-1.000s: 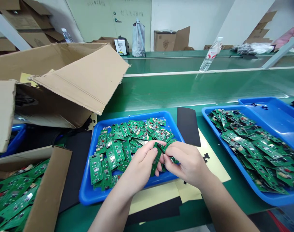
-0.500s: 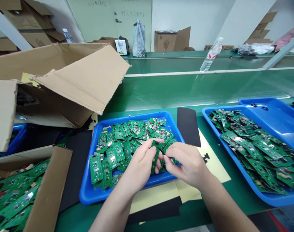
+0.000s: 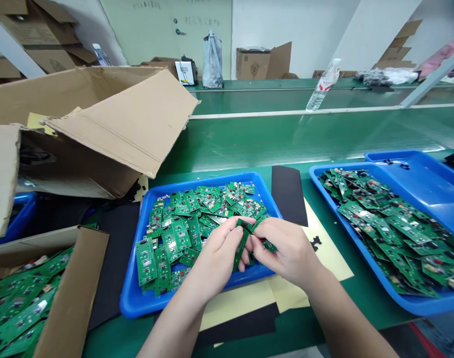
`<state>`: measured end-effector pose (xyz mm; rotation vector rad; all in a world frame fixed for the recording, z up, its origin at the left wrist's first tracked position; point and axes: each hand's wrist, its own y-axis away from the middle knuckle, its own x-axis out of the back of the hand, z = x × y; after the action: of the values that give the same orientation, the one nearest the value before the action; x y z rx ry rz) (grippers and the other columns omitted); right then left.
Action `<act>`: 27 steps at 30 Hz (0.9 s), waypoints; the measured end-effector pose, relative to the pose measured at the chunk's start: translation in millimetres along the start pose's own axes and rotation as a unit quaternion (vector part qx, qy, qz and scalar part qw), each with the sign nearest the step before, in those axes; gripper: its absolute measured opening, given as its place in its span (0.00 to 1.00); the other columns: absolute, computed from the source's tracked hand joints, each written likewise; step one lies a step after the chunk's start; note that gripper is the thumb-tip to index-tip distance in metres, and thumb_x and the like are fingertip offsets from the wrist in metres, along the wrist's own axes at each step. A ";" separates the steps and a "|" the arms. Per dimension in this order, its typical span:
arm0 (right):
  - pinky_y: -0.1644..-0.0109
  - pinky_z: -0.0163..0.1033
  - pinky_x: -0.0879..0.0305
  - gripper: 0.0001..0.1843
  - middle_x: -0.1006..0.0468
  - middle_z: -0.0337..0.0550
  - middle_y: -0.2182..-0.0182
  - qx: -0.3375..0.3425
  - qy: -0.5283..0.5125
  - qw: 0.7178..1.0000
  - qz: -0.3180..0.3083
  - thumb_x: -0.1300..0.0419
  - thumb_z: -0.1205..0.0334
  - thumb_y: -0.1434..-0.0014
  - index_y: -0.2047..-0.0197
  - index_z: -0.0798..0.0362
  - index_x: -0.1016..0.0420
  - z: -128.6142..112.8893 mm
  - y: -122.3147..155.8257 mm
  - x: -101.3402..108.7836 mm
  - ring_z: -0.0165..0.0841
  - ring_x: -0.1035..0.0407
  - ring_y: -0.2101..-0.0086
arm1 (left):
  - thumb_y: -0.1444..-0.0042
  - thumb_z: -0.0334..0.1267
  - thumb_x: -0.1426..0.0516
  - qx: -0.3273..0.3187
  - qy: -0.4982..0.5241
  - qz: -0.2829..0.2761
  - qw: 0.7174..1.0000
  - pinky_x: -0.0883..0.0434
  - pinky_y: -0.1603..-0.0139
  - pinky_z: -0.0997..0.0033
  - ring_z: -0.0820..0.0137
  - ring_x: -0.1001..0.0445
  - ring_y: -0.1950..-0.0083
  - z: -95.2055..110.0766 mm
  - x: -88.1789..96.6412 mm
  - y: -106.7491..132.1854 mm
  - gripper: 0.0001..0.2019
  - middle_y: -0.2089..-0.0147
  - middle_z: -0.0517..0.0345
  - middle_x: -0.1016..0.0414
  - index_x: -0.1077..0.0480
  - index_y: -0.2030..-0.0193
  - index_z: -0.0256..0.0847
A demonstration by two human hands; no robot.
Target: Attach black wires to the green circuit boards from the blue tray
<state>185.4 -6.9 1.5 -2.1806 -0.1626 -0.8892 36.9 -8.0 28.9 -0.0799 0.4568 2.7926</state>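
Head view: fingers of the left hand (image 3: 216, 253) and right hand (image 3: 286, 251) clamped on a light, stiff circuit board (image 3: 242, 243); best held by its edges.

We work at a long green bench (image 3: 294, 139) with a white rail running across it. Right in front of us sits a blue tray (image 3: 129, 293) heaped with circuit boards (image 3: 170, 238). A sheet of yellow paper (image 3: 236, 301) and a black sheet (image 3: 288, 196) lie flat on the bench around it. To our right, a second blue tray (image 3: 346, 233) of boards overlaps a third blue tray (image 3: 416, 171). To our left, a torn cardboard box (image 3: 111, 134) sits open, with another box (image 3: 73, 293) in front of it. Along the far side of the bench stand a plastic water bottle (image 3: 321, 84), a carton (image 3: 252, 63) and a bag (image 3: 213, 59).
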 end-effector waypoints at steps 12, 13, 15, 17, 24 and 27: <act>0.73 0.34 0.39 0.10 0.29 0.39 0.79 -0.025 0.023 0.999 -0.004 0.49 0.70 0.41 0.73 0.54 0.34 3.3 0.2 2.4 0.29 0.36 0.77 | 0.40 0.40 0.53 -0.025 -0.039 -0.003 0.999 0.38 0.81 0.79 0.77 0.38 0.79 0.5 -0.1 -1.0 0.12 0.77 0.64 0.38 0.33 0.60 0.36; 0.73 0.34 0.39 0.10 0.29 0.39 0.79 -0.031 0.028 0.999 -0.002 0.49 0.70 0.41 0.73 0.54 0.34 4.2 0.2 3.6 0.28 0.36 0.77 | 0.40 0.41 0.53 -0.027 -0.043 -0.005 0.999 0.38 0.81 0.79 0.78 0.38 0.79 0.2 0.0 -1.2 0.12 0.76 0.64 0.37 0.34 0.63 0.36; 0.73 0.34 0.39 0.09 0.30 0.39 0.79 -0.046 0.037 0.998 0.007 0.49 0.70 0.41 0.73 0.54 0.34 6.5 0.7 5.7 0.28 0.35 0.77 | 0.39 0.42 0.53 -0.028 -0.059 -0.011 0.998 0.38 0.81 0.79 0.78 0.38 0.79 -1.1 0.6 -1.7 0.11 0.75 0.63 0.37 0.36 0.67 0.38; 0.72 0.34 0.39 0.08 0.29 0.39 0.78 -0.059 0.044 0.997 0.013 0.48 0.70 0.41 0.72 0.54 0.33 8.8 1.2 7.4 0.29 0.34 0.77 | 0.39 0.42 0.54 -0.032 -0.091 -0.024 0.995 0.38 0.80 0.79 0.78 0.38 0.79 -2.8 1.7 -2.2 0.13 0.77 0.64 0.37 0.39 0.71 0.39; 0.64 0.37 0.32 0.06 0.27 0.46 0.69 -0.025 0.047 0.998 0.025 0.47 0.71 0.39 0.66 0.55 0.32 11.0 -1.1 9.4 0.33 0.30 0.67 | 0.37 0.42 0.56 -0.050 -0.213 -0.058 0.974 0.38 0.75 0.75 0.76 0.37 0.79 -6.5 7.6 -3.3 0.16 0.79 0.65 0.37 0.41 0.74 0.41; 0.61 0.39 0.30 0.05 0.29 0.50 0.63 0.001 0.058 0.997 0.041 0.47 0.72 0.39 0.64 0.56 0.31 10.5 -1.0 7.2 0.35 0.30 0.63 | 0.37 0.42 0.57 -0.061 -0.232 -0.070 0.968 0.38 0.74 0.75 0.75 0.38 0.78 -5.7 9.1 -3.7 0.16 0.79 0.65 0.38 0.41 0.74 0.41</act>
<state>196.2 0.0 1.8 -2.1108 -0.0175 -0.9662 29.4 -3.8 21.4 0.4843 0.1551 2.5799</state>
